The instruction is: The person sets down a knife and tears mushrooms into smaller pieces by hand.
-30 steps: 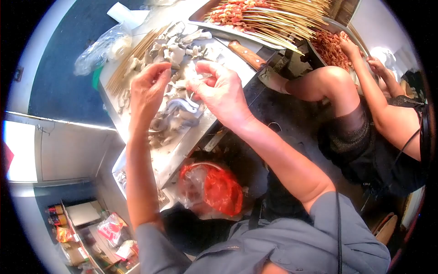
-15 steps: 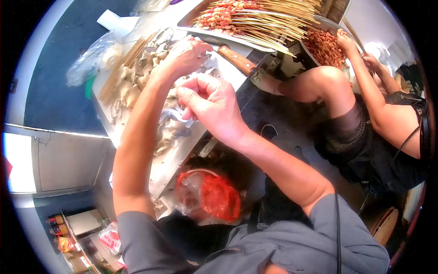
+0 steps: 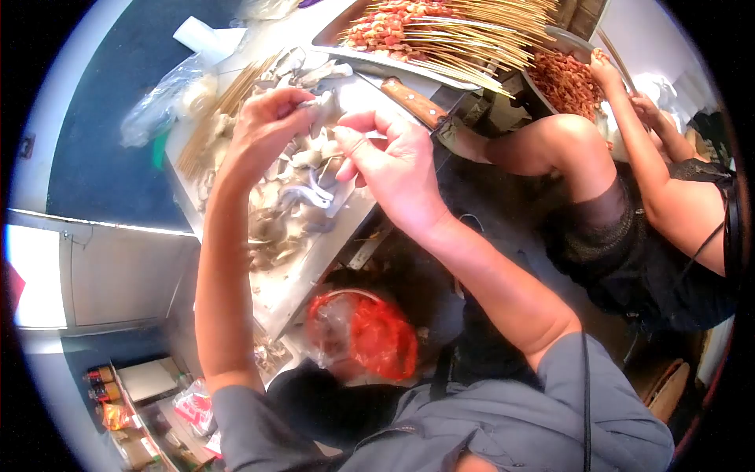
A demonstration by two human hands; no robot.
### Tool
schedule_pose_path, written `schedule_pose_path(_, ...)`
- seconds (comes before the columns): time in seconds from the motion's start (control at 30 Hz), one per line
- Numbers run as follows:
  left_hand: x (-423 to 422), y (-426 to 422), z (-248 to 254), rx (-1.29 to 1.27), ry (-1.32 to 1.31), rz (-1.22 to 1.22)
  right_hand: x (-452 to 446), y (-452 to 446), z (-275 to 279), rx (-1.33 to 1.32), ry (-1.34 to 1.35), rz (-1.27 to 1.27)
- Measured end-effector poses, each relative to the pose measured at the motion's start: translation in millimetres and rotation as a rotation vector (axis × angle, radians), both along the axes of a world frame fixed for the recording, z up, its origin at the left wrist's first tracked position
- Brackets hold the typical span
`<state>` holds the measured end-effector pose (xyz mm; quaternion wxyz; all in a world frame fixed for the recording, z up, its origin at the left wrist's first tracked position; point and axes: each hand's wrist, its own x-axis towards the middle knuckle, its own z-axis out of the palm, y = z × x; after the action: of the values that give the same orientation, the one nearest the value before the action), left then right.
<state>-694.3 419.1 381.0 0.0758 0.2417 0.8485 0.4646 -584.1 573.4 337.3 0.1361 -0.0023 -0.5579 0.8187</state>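
Observation:
Grey-beige oyster mushrooms [image 3: 271, 212] lie in a loose heap over the white tabletop [image 3: 287, 295]. Above the heap, my left hand [image 3: 267, 130] is closed, its thumb and fingers pinched on what looks like a grey oyster mushroom [image 3: 322, 106]. To its right is my right hand [image 3: 397, 169], fingers curled and thumb near the index finger; anything inside is hidden. Below the hands a pale lilac-white item [image 3: 317, 195] rests among the mushrooms, its kind unclear. Thin bamboo skewers [image 3: 197, 149] lie on the left side of the heap.
A knife [image 3: 417, 102] with a wooden handle lies by the metal tray [image 3: 334, 39] of meat skewers. At right, a co-worker [image 3: 582, 157] sits beside a bowl of red meat [image 3: 562, 82]. A red plastic bag [image 3: 381, 338] hangs below the table edge. Clear plastic [image 3: 161, 102] lies at left.
My left hand has drawn back from the far side of the heap, down and to the left, with fingers now pinched. My right hand has shifted slightly right, uncovering more mushrooms.

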Motion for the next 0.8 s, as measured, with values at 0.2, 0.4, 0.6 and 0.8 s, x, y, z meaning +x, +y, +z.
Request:
schedule_pose_path(0.2, 32, -20, -4, 0.212, -0.168, -0.080, -3, -9, -7, 0.043, 0.015, -0.002)
schedule_pose_path(0.4, 45, -27, -7, 0.314, -0.198, -0.151, -6, -14, -13, 0.045, 0.040, 0.070)
schedule_pose_path(0.6, 51, -28, -12, 0.350, -0.244, -0.127, -4, -14, -11, 0.049, 0.029, 0.111)
schedule_pose_path(0.8, 59, -23, -22, 0.495, -0.238, 0.039, -3, -16, -7, 0.016, 0.019, 0.064)
